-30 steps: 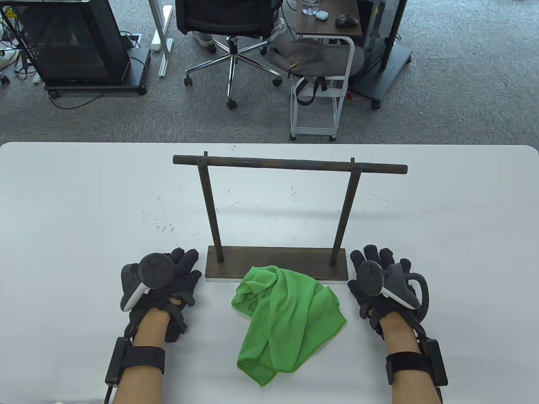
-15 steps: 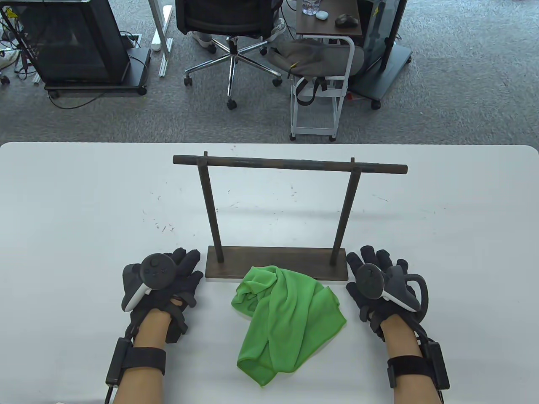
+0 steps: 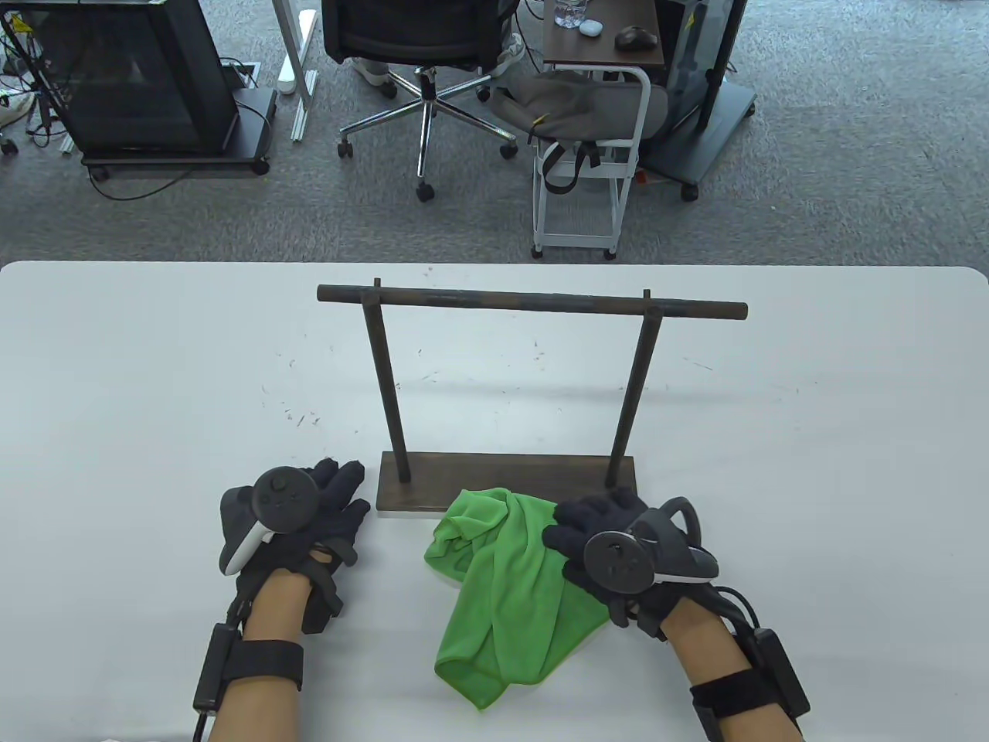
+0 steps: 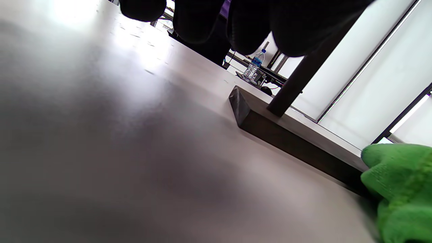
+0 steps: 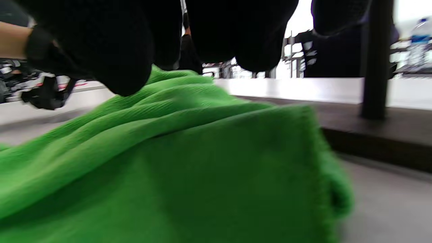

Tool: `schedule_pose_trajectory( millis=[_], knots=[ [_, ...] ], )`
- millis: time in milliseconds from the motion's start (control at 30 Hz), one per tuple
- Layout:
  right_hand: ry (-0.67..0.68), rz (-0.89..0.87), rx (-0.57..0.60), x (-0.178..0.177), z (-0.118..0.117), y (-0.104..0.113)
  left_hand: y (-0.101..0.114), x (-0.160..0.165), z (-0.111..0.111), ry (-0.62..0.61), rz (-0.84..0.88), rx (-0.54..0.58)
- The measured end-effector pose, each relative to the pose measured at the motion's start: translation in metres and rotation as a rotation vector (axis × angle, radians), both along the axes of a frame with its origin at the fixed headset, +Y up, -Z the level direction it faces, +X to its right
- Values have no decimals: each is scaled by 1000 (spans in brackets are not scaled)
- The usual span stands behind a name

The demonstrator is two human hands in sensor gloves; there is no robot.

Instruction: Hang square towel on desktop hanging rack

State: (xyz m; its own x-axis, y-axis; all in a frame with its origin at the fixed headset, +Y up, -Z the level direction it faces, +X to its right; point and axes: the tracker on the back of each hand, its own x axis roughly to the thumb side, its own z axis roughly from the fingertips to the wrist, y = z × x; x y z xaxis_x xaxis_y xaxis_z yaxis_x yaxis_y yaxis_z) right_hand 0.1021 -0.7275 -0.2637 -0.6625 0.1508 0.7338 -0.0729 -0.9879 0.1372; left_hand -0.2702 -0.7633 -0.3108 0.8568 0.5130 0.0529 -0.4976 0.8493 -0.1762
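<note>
A crumpled green square towel [image 3: 510,587] lies on the white table just in front of the dark wooden hanging rack [image 3: 506,483]; its top bar [image 3: 533,301] is bare. My right hand [image 3: 599,533] is over the towel's right side, fingers spread above the cloth; the right wrist view shows the fingertips [image 5: 125,67] just over or touching the towel [image 5: 175,162], with no grip visible. My left hand [image 3: 332,502] rests flat on the table left of the rack base, empty. The left wrist view shows the base corner [image 4: 243,108] and the towel [image 4: 401,189].
The rack's base and two posts stand mid-table near the front. The table [image 3: 154,386] ends at the far edge, with an office chair [image 3: 421,62] and a white cart [image 3: 587,178] on the floor beyond.
My right hand moved left from the table beside the rack base onto the towel's right side. The left hand and the towel have stayed in place.
</note>
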Motion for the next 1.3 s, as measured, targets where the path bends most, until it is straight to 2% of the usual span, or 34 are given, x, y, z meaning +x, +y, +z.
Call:
schedule_pose_trajectory(
  millis=[67, 167, 267, 367, 400, 500, 667, 900, 1200, 1300],
  knots=[
    [62, 97, -72, -12, 5, -7, -1, -1, -1, 3, -4, -7],
    [141, 211, -89, -27, 12, -14, -3, -2, -4, 1, -34, -23],
    [144, 322, -105, -33, 15, -22, -3, -2, -4, -6, -47, -24],
    [129, 356, -114, -34, 13, -30, -3, -2, -2, -13, -22, -24],
    [127, 330, -116, -33, 12, -29, -2, -1, -2, -14, -19, -23],
    [123, 203, -17, -30, 12, -28, -2, 0, -2, -18, -12, -18],
    [118, 67, 29, -24, 10, -23, -2, 0, -2, -19, -7, -28],
    [-13, -251, 155, 0, 5, 8, -2, 1, -2, -27, 20, -34],
    [-146, -567, 168, 17, 2, 40, 0, 1, -1, -26, 54, -32],
    [-190, -626, 183, 18, 4, 60, 2, 1, -1, -26, 53, -25]
  ],
)
